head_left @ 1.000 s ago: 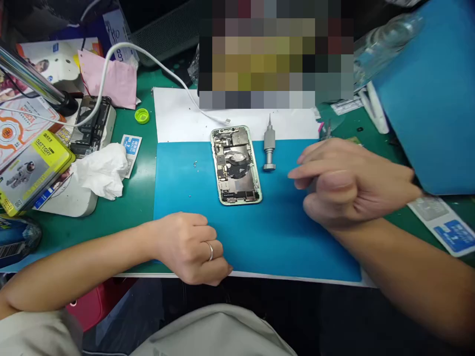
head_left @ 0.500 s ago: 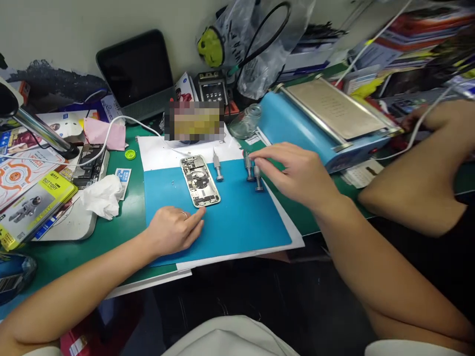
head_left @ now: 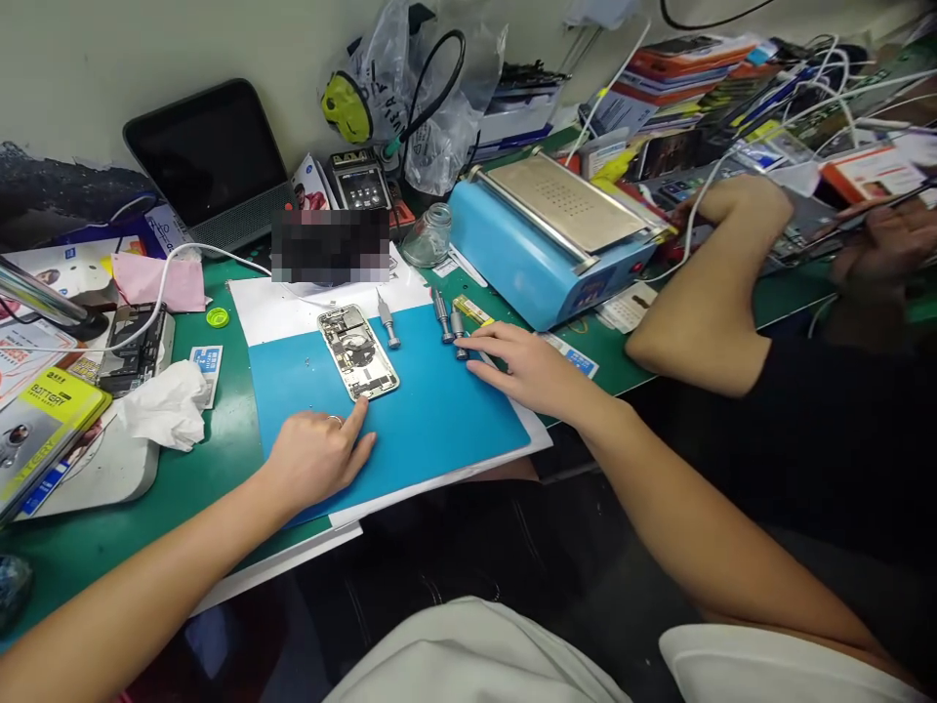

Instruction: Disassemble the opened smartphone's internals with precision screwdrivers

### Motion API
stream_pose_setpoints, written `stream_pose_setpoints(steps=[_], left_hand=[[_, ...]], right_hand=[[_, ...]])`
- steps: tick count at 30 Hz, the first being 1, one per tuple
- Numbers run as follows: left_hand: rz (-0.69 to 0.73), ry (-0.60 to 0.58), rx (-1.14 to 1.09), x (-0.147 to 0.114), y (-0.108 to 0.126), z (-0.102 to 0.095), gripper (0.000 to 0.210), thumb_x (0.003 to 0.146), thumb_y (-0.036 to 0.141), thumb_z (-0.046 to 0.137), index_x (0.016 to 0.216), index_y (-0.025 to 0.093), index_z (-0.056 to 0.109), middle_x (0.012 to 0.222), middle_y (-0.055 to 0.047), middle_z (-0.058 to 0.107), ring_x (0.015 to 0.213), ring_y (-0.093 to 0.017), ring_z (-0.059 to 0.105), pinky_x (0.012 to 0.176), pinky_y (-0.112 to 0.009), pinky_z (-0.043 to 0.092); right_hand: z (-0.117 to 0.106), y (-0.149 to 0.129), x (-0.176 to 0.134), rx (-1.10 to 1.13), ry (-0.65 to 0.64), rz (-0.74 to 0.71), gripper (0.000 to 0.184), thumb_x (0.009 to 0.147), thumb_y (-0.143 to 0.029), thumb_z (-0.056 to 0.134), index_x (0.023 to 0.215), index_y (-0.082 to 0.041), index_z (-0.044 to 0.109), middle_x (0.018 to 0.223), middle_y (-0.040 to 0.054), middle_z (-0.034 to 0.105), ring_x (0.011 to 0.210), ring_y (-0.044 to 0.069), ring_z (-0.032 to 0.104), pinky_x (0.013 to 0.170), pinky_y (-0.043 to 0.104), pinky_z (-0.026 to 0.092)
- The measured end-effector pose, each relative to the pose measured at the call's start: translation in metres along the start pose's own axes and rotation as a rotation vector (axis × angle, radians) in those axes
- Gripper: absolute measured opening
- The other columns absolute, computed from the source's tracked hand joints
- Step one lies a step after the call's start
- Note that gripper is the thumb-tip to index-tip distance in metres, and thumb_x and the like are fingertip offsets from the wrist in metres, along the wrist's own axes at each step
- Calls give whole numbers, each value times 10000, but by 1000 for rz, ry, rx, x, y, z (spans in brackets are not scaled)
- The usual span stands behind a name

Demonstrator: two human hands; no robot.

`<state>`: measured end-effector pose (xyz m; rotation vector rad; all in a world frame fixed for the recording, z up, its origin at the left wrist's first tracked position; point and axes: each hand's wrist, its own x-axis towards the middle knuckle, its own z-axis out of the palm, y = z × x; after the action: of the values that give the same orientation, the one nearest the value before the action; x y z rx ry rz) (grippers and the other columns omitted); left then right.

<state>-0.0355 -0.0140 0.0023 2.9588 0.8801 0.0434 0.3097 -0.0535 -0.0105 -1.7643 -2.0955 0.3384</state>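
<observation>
An opened smartphone with its inner parts showing lies on the blue mat. My left hand rests at its near end, index finger stretched to the phone's bottom edge, thumb apart and the other fingers curled; it holds nothing. My right hand hovers at the mat's right side with fingers spread, its fingertips by the butt of a grey screwdriver. A second screwdriver lies close beside that one. Just right of the phone lies a third screwdriver.
Behind the right hand stands a blue heating-plate machine, with a glass jar beside it. A crumpled tissue and a yellow battery box are at left. Another person's arm reaches across the bench at right.
The view has swung right, so the bench appears shifted left. My right hand has shifted to the near ends of the paired screwdrivers. My left index finger has straightened towards the phone.
</observation>
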Motion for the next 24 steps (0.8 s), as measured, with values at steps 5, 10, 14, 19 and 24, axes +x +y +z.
stream_pose_setpoints(steps=[5,10,14,19,24], left_hand=[[9,-9,22,1,0,1,539,1096,441,379,1428,103,635,650,-91,706,602,-274,703,574,-345,490],[16,-35,40,1,0,1,550,1109,433,357,1458,86,603,686,-94,725,622,-278,714,563,-352,481],[17,-57,14,0,0,0,549,1110,429,365,1464,72,583,732,-100,746,647,-273,723,574,-349,488],[6,-56,10,1,1,-1,551,1107,427,372,1459,66,595,717,-109,736,652,-290,726,586,-363,503],[0,-36,-7,1,1,-1,536,1099,424,396,1448,73,601,717,-112,738,645,-291,722,571,-358,497]], right_hand=[[11,2,-2,25,120,-32,332,1037,-384,541,1238,-248,768,1212,127,721,1166,324,673,1019,556,572],[14,-4,-9,117,284,-47,231,1029,-352,596,1123,-250,780,1094,87,776,1051,284,719,983,513,585],[11,-13,-21,174,401,-17,212,1003,-352,646,1147,-267,776,1076,72,778,1007,265,735,892,457,617],[16,-8,-19,63,414,-73,218,1015,-322,609,1143,-257,772,1068,90,777,997,286,721,898,505,602],[21,7,2,-21,299,-69,273,1043,-340,528,1144,-233,758,1089,120,742,1076,315,672,963,549,569]])
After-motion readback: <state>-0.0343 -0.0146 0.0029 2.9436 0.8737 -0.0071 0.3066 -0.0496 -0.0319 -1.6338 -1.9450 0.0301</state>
